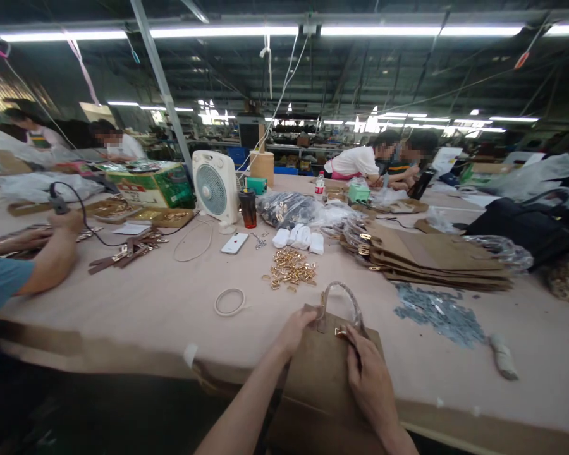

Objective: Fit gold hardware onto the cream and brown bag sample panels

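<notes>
**Strip lights over a busy workshop, brown bag at the near edge**

Strip lights [227, 33] burn above a broad table [161, 322], and here, at its near edge right of centre, stands the brown bag [315, 379]! Left hand [296, 335] is closed around its top left corner beside the handle [357, 308], probably to steady it. Right hand [370, 373] comes over the front, fingertips drawn narrow at a gold fitting [337, 332]; pinching or pressing, I cannot tell. The bag leans towards the wearer, perhaps to bring that front face close to the eyes. Just beyond, a pile of gold hardware [291, 268] sits loose, likely for easy reach. Stacked brown pieces [436, 256] lie flat at far right, maybe to save room, with grey scraps [439, 313] nearer.
</notes>
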